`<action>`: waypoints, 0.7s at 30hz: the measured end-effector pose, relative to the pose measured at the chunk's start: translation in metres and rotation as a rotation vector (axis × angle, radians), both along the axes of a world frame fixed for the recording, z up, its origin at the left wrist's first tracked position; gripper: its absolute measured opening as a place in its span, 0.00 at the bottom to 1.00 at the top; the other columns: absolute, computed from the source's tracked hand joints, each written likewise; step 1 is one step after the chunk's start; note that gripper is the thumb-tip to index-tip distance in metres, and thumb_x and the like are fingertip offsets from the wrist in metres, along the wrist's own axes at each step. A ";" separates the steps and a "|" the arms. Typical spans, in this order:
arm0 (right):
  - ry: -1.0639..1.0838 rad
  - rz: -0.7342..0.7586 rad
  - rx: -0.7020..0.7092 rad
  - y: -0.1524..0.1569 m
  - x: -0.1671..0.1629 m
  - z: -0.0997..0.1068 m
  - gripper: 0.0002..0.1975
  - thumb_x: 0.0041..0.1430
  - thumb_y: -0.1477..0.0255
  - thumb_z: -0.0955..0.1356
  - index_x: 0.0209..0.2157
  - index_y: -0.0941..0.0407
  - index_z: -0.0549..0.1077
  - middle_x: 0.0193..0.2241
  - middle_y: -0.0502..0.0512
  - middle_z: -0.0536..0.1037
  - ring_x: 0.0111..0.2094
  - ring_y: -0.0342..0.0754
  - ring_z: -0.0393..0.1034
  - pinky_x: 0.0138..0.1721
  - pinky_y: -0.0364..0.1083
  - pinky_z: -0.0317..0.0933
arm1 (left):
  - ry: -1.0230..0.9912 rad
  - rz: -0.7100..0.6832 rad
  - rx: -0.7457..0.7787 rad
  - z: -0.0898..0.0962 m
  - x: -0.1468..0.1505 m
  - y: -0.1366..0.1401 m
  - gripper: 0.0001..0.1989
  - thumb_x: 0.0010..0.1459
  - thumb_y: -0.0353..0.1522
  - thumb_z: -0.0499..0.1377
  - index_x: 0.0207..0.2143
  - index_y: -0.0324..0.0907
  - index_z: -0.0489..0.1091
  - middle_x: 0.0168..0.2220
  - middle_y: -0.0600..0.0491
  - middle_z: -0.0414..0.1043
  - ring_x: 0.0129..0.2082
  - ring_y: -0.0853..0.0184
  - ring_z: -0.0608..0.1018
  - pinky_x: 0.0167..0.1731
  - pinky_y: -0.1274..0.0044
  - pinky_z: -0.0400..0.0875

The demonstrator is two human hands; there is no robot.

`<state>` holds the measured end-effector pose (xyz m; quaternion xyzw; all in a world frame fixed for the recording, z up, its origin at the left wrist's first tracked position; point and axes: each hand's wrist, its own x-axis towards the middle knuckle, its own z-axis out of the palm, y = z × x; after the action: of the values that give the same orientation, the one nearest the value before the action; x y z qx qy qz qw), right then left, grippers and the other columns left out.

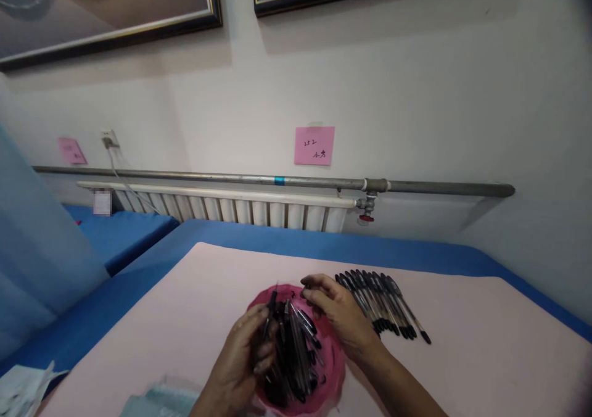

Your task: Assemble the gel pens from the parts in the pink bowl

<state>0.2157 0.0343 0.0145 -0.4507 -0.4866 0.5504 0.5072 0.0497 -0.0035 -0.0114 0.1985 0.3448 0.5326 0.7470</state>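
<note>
Right hand [341,315]: fingertips close together; cannot tell whether holding anything. Left hand [240,348]: clamped. Pink basket [335,371]: beneath both, loose pens [300,352] inside. Black pen [272,301] in left grip: hold steady over the basket, narrow end up.

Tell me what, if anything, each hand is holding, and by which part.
The left hand holds a dark pen by its shaft, below the upward-pointing tip. Whether the right hand holds anything cannot be told.

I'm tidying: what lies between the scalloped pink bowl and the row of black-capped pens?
In the head view, the bare right hand, over the pale pink sheet.
</note>
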 end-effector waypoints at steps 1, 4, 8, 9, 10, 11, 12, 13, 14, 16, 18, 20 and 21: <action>-0.083 0.003 0.031 0.000 0.001 0.002 0.09 0.45 0.70 0.69 0.31 0.56 0.74 0.23 0.47 0.72 0.24 0.42 0.63 0.28 0.42 0.56 | -0.004 0.047 -0.024 0.002 -0.002 0.000 0.10 0.48 0.33 0.63 0.28 0.40 0.64 0.19 0.60 0.64 0.11 0.82 0.59 0.10 0.88 0.45; -0.382 0.051 0.138 0.000 0.007 0.007 0.05 0.47 0.74 0.66 0.28 0.56 0.74 0.27 0.49 0.76 0.31 0.46 0.68 0.35 0.43 0.58 | 0.020 0.161 -0.061 0.007 -0.006 0.002 0.06 0.48 0.28 0.63 0.30 0.39 0.68 0.23 0.56 0.70 0.16 0.77 0.69 0.15 0.86 0.60; -0.828 0.133 0.299 0.003 0.019 0.004 0.10 0.51 0.77 0.62 0.32 0.56 0.74 0.32 0.53 0.77 0.34 0.47 0.68 0.37 0.44 0.57 | 0.048 0.211 0.011 0.011 -0.009 0.003 0.02 0.50 0.25 0.60 0.30 0.37 0.70 0.26 0.52 0.74 0.24 0.70 0.76 0.25 0.80 0.71; -0.923 0.141 0.322 0.004 0.022 0.002 0.11 0.51 0.77 0.62 0.34 0.56 0.74 0.33 0.54 0.77 0.34 0.47 0.68 0.36 0.43 0.56 | 0.055 0.218 0.012 0.012 -0.009 0.003 0.02 0.51 0.24 0.59 0.29 0.37 0.70 0.26 0.51 0.75 0.26 0.69 0.77 0.26 0.79 0.72; -1.006 0.142 0.331 0.004 0.023 0.000 0.12 0.52 0.78 0.61 0.35 0.56 0.73 0.33 0.54 0.77 0.33 0.46 0.68 0.35 0.43 0.55 | 0.062 0.225 0.007 0.012 -0.010 0.004 0.03 0.52 0.24 0.58 0.29 0.37 0.70 0.27 0.51 0.75 0.27 0.68 0.78 0.27 0.79 0.73; -1.072 0.139 0.332 0.005 0.024 -0.002 0.12 0.52 0.78 0.61 0.35 0.57 0.73 0.32 0.54 0.77 0.33 0.46 0.67 0.33 0.42 0.54 | 0.066 0.237 0.002 0.013 -0.011 0.004 0.03 0.52 0.23 0.58 0.29 0.37 0.70 0.27 0.51 0.75 0.28 0.68 0.78 0.27 0.78 0.73; -1.120 0.136 0.328 0.005 0.024 -0.003 0.11 0.52 0.78 0.61 0.35 0.57 0.72 0.31 0.54 0.76 0.32 0.45 0.67 0.32 0.42 0.53 | 0.067 0.245 0.001 0.012 -0.013 0.005 0.04 0.52 0.22 0.57 0.29 0.37 0.70 0.27 0.51 0.75 0.28 0.68 0.78 0.27 0.78 0.74; -1.151 0.138 0.328 0.005 0.024 -0.005 0.11 0.52 0.79 0.61 0.34 0.57 0.72 0.31 0.54 0.76 0.31 0.45 0.67 0.31 0.41 0.52 | 0.066 0.257 0.000 0.012 -0.014 0.006 0.04 0.52 0.22 0.56 0.29 0.37 0.70 0.27 0.51 0.75 0.27 0.68 0.78 0.27 0.78 0.74; -1.169 0.146 0.336 0.005 0.024 -0.006 0.10 0.52 0.79 0.61 0.33 0.57 0.72 0.31 0.54 0.76 0.31 0.44 0.66 0.31 0.41 0.52 | 0.065 0.268 -0.004 0.011 -0.016 0.007 0.05 0.52 0.22 0.56 0.29 0.37 0.70 0.27 0.51 0.75 0.26 0.69 0.78 0.26 0.78 0.74; -1.189 0.176 0.371 0.005 0.022 -0.006 0.10 0.52 0.80 0.60 0.31 0.57 0.72 0.30 0.54 0.75 0.32 0.44 0.66 0.33 0.41 0.52 | 0.063 0.285 -0.019 0.009 -0.020 0.008 0.04 0.52 0.22 0.57 0.29 0.37 0.70 0.26 0.51 0.75 0.25 0.69 0.78 0.27 0.78 0.75; -1.218 0.189 0.406 0.004 0.021 -0.004 0.11 0.52 0.80 0.60 0.33 0.58 0.72 0.32 0.55 0.75 0.35 0.46 0.65 0.35 0.42 0.52 | 0.062 0.295 -0.038 0.008 -0.022 0.009 0.04 0.51 0.22 0.57 0.29 0.37 0.70 0.27 0.52 0.75 0.25 0.69 0.78 0.27 0.77 0.75; -1.262 0.174 0.416 0.001 0.021 0.000 0.12 0.52 0.81 0.61 0.34 0.58 0.73 0.33 0.57 0.74 0.37 0.47 0.64 0.36 0.43 0.52 | 0.068 0.294 -0.039 0.009 -0.023 0.010 0.04 0.51 0.22 0.58 0.29 0.37 0.70 0.27 0.52 0.75 0.25 0.70 0.78 0.27 0.78 0.75; -1.273 0.173 0.412 -0.001 0.021 0.003 0.12 0.51 0.80 0.61 0.34 0.58 0.73 0.33 0.57 0.74 0.36 0.47 0.64 0.35 0.43 0.52 | 0.073 0.288 -0.034 0.009 -0.023 0.009 0.04 0.51 0.22 0.58 0.29 0.37 0.70 0.27 0.52 0.75 0.25 0.70 0.77 0.26 0.78 0.75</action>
<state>0.2368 0.0334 0.0171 -0.5406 -0.8199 0.1122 0.1512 0.0264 0.0060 -0.0022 0.1535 0.4055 0.6208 0.6531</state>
